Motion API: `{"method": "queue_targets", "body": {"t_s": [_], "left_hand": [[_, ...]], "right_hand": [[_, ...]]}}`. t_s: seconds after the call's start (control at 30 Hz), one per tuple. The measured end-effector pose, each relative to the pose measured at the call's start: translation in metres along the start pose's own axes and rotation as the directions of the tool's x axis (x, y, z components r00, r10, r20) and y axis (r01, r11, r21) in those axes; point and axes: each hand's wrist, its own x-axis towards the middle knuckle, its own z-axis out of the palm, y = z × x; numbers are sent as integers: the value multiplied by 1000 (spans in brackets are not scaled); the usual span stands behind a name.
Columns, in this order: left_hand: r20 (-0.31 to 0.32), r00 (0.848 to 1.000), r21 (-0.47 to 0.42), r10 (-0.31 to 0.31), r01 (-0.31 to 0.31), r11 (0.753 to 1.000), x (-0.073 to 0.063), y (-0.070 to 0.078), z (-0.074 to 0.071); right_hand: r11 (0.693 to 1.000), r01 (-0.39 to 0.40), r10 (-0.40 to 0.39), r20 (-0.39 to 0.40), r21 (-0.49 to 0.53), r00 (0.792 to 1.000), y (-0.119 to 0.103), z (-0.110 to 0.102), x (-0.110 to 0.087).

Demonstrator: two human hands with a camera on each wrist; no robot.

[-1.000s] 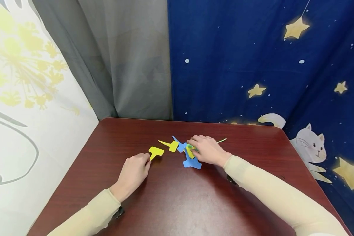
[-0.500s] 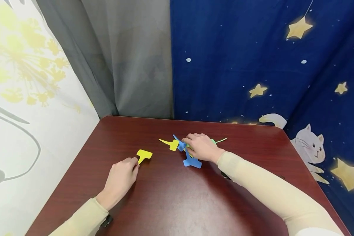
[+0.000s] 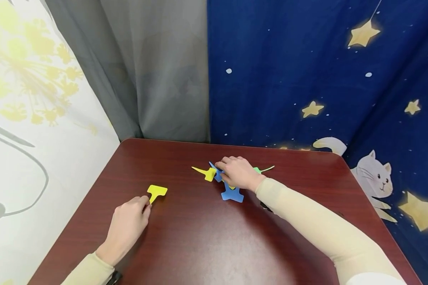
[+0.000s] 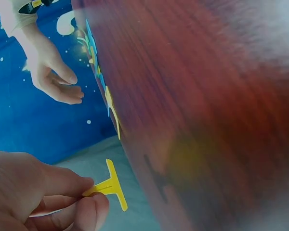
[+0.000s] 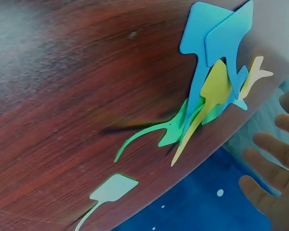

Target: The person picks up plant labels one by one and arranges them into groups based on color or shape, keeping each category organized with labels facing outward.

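Observation:
My left hand (image 3: 128,221) pinches the stem of a yellow T-shaped plant label (image 3: 157,190) between thumb and fingertips, its wide head pointing away; the left wrist view shows the label (image 4: 116,186) held above the table. Over a loose pile of similar labels, my right hand (image 3: 239,173) hovers with relaxed fingers and holds nothing. In the right wrist view, two blue labels (image 5: 198,36) overlap there, with a yellow label (image 5: 216,85) and a green label (image 5: 172,132) among them. Left of that hand lies another yellow label (image 3: 210,174), against a blue one (image 3: 218,176).
A pale green label (image 5: 114,187) lies apart from the pile. The dark red wooden table (image 3: 185,245) ends at a grey curtain (image 3: 171,71) and a blue star-patterned curtain (image 3: 271,79).
My left hand has drawn the yellow plant label leftward and nearer to me, away from the pile. My right hand has shifted slightly left over the labels, uncovering more of the green one.

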Motion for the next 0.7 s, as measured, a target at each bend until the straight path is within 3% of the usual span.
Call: {"method": "queue_targets", "body": {"t_s": [0.2,0.5,0.7], "left_hand": [[15,999,5,-30,30,1000,-10,-3,-5],[67,996,7,-51,50,999,-19,-5,1],[91,993,-1,-73,74,997,-22,-6,5]], "right_hand": [[1000,5,-5,17,-5,1000,-5,1,10],[998,8,-6,39,-58,999,-13,4,26],[999,-43,42,77,12,996,-18,-1,33]]}}
